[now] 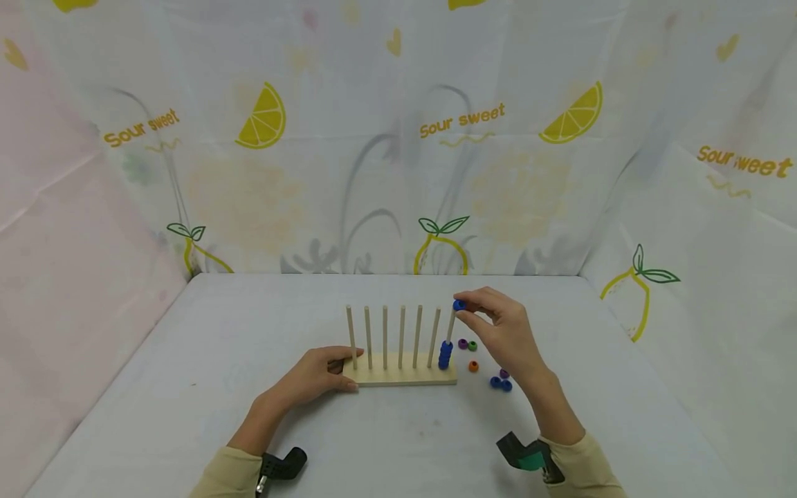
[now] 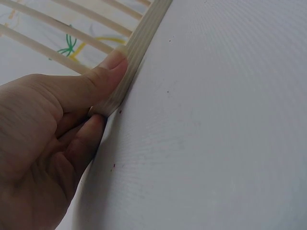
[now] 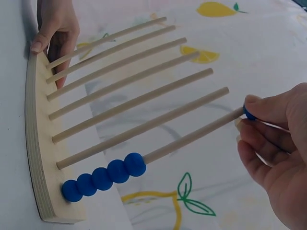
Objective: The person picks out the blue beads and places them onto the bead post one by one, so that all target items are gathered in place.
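Note:
A wooden peg board [image 1: 398, 377] with several upright pegs stands on the white table. My left hand [image 1: 314, 377] grips its left end, the thumb on the front edge in the left wrist view [image 2: 91, 88]. Several blue beads [image 3: 103, 177] are stacked at the bottom of the rightmost peg. My right hand [image 1: 504, 328] pinches one more blue bead [image 1: 459, 305] between thumb and fingers at the top of that same peg. In the right wrist view the fingers [image 3: 273, 108] partly hide this bead, which touches the peg's tip. The other pegs carry no beads.
Loose beads lie right of the board: a purple bead [image 1: 463, 344], a green bead [image 1: 472, 346], an orange bead [image 1: 474, 366] and two blue beads [image 1: 501, 383]. Another purple bead [image 1: 504, 373] is partly behind my right wrist. A printed cloth [image 1: 349, 173] hangs behind the table.

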The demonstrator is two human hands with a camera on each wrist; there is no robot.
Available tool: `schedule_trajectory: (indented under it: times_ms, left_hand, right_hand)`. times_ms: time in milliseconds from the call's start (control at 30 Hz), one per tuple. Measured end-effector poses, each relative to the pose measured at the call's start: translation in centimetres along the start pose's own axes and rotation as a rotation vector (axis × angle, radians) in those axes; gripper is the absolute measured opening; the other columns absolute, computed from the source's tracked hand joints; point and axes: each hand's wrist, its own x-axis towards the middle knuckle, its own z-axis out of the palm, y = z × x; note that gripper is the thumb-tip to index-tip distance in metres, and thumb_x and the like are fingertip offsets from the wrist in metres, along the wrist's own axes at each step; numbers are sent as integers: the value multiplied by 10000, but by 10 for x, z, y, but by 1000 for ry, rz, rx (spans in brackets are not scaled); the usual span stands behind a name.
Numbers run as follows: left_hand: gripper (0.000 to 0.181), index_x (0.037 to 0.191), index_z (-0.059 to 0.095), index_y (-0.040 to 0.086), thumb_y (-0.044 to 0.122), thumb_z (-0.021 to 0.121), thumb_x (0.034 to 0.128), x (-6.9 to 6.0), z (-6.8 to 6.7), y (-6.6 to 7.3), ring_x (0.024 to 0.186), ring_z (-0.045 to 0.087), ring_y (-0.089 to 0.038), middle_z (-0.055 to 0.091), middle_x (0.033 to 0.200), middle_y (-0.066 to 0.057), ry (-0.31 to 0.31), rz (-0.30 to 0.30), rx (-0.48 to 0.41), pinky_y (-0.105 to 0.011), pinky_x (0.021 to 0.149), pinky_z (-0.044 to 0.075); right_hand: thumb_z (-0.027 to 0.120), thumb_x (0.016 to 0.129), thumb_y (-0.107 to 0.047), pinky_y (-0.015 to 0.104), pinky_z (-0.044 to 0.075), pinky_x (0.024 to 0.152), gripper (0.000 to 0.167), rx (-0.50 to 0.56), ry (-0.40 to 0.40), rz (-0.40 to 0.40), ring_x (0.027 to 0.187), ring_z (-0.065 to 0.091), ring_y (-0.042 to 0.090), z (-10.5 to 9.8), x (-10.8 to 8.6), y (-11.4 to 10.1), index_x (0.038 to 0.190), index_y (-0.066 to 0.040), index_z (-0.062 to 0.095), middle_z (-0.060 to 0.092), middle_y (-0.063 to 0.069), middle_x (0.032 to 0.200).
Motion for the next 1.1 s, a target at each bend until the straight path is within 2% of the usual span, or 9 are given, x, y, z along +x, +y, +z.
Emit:
schedule_trajectory:
  times_ms: [167, 500, 700, 833, 933, 1100]
  left_hand:
    - [655, 1386, 584, 89, 259, 829, 802, -1, 0, 1, 1357, 519, -232, 573, 1447, -50, 2, 2, 14, -280, 1007, 512]
    - [636, 1377, 594, 93, 242, 828, 804, -1, 0, 2, 1342, 531, -221, 580, 1440, -47, 4, 7, 18, -264, 988, 511]
    - [638, 1370, 607, 127, 276, 836, 793, -1, 0, 1, 1354, 518, -207, 584, 1435, -19, 16, 0, 57, -205, 989, 491]
    - [637, 1367, 609, 123, 272, 838, 792, -1, 0, 1, 1354, 519, -212, 585, 1434, -22, 16, 1, 52, -190, 986, 486]
    - [637, 1369, 606, 109, 259, 836, 794, -1, -1, 2, 1351, 521, -214, 583, 1437, -28, 12, 3, 37, -218, 994, 492]
    - [640, 1369, 606, 113, 270, 836, 793, -1, -1, 3, 1355, 517, -216, 582, 1438, -31, 15, 5, 43, -273, 1013, 494]
  right_hand:
    - [735, 882, -37, 103, 508, 914, 245, -37, 17, -6, 913, 653, 70, 3, -1, -3, 1116, -108, 748, 715, -20, 992]
    - [732, 883, -26, 98, 508, 899, 246, -78, 0, 2, 911, 657, 69, 7, -1, -3, 1117, -100, 746, 716, -26, 996]
    - [728, 891, -39, 107, 512, 901, 232, -74, -15, 22, 911, 649, 69, 8, -1, -3, 1113, -103, 746, 713, -29, 993]
    - [734, 888, -46, 121, 520, 893, 215, -77, -24, 40, 898, 641, 68, 9, -2, -2, 1092, -110, 749, 709, -40, 979]
    - [740, 884, -55, 145, 534, 883, 192, -86, -38, 56, 883, 637, 64, 9, -2, 1, 1069, -106, 753, 710, -39, 965]
    - [753, 867, -42, 257, 580, 854, 177, -87, -59, 59, 861, 640, 87, 10, -2, 4, 1038, -90, 760, 718, -13, 948]
